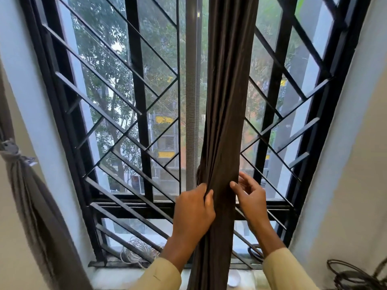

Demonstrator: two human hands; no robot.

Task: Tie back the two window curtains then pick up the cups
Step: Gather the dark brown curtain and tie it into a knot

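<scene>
Gathering dark curtain (225,122) at 12 o'clock into one bunch for tying: left hand (193,210) clamped on folds; right hand (252,197) fingers spread, touching only. Cups unseen.

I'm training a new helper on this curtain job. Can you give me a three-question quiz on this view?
1. True or false: the curtain at the far left is already tied back.
2. Which hand grips the gathered middle curtain? A. left hand B. right hand C. neither
3. What lies on the sill behind the grille, lower left?

Key: 1. True, a tie binds it. 2. A; the right hand's fingers are spread beside the fabric. 3. A coil of pale cable.
</scene>
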